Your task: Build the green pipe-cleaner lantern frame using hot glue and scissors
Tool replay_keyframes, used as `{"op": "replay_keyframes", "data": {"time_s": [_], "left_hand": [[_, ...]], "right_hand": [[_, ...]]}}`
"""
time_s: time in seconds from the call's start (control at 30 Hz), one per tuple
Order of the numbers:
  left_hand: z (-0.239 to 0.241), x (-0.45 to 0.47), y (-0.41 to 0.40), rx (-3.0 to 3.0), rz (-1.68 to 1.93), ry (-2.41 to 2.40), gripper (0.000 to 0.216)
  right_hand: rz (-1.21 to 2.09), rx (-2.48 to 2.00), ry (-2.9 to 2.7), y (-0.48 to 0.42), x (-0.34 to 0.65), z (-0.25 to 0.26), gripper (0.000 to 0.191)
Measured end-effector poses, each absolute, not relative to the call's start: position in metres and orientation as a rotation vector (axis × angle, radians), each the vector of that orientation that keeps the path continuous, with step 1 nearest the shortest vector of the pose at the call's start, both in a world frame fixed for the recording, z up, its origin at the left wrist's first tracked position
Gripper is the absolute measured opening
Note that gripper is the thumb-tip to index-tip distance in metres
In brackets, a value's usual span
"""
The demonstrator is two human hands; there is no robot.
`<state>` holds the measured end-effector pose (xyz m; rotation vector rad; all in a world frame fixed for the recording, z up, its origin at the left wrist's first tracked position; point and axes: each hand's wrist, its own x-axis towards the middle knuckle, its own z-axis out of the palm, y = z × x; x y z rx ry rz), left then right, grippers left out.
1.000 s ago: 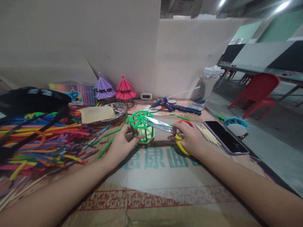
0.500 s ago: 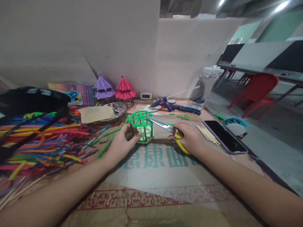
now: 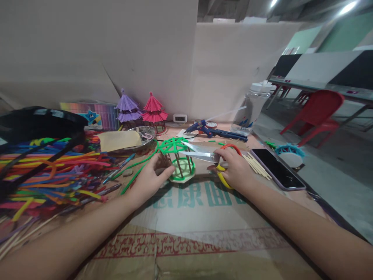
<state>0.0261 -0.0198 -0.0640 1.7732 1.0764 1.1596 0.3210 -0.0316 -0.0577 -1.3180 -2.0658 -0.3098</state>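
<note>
Two changes show in the head view: the pavilion now tilts away from the left hand, which grips its near-left side, and the scissors, clamped in the right hand, have their steel blades parted at the green fuzzy roof rim, so trimming looks under way. Thin dark posts join roof to hexagonal base on the cardboard; pipe cleaners lie left.

Green pavilion model, yellow/orange-handled scissors, purple & pink pavilions, multicolour pipe cleaners.
</note>
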Motion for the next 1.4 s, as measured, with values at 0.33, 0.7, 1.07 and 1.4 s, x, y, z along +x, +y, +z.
{"op": "replay_keyframes", "data": {"time_s": [0.33,0.7,1.07,1.4], "left_hand": [[-0.065,0.026,-0.025,1.676,1.105,0.935,0.026],[-0.059,0.03,-0.027,1.612,1.13,0.813,0.03],[-0.061,0.029,-0.026,1.613,1.101,0.822,0.031],[-0.066,0.027,-0.019,1.887,1.141,1.179,0.03]], "right_hand": [[-0.473,-1.279,-2.033,-0.029,0.325,-0.062,0.03],[-0.571,-1.189,-2.007,-0.026,0.328,-0.064,0.031],[-0.488,-1.248,-2.029,-0.027,0.33,-0.065,0.03],[-0.281,-1.296,-1.941,-0.023,0.325,-0.062,0.035]]}}
